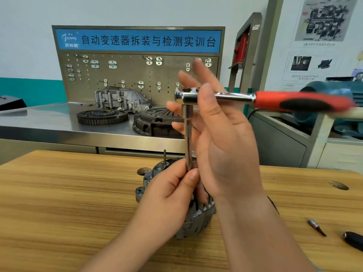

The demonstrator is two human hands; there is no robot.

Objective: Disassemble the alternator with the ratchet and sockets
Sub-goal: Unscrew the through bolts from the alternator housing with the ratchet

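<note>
While the left hand [170, 191] pinches the long slim chrome extension bar [188, 138] low down, thumb and fingertips curled round it, the bar's bottom end is hidden behind those fingers, so I can't tell what fastener it's seated on. Underneath is the grey finned cast-metal alternator [196, 220], standing on the pale wood-grain desk [68, 193] close to the person and half covered by both wrists. The bar stands pretty much upright out of the top of it, and that's the axis everything turns about.

On top of the bar sits the chrome ratchet with the red-and-black rubber handle [265, 100], lying level and pointing off to the right. The right hand [222, 138] is up at the head end, fingers spread and mostly straight, thumb laid across the chrome neck. That grip looks loose to me, more steadying than clenched, though the fingers are blurry.

Key thing imo: the red handle lies to the right of that hand with nothing on it. For a proper swing the right hand is the nearer one and would have to slide outward along it.

Further right on the desk, well apart from the job, lie a small dark steel bit [317, 227] and a black rounded thing [353, 240] I can't identify.
</note>
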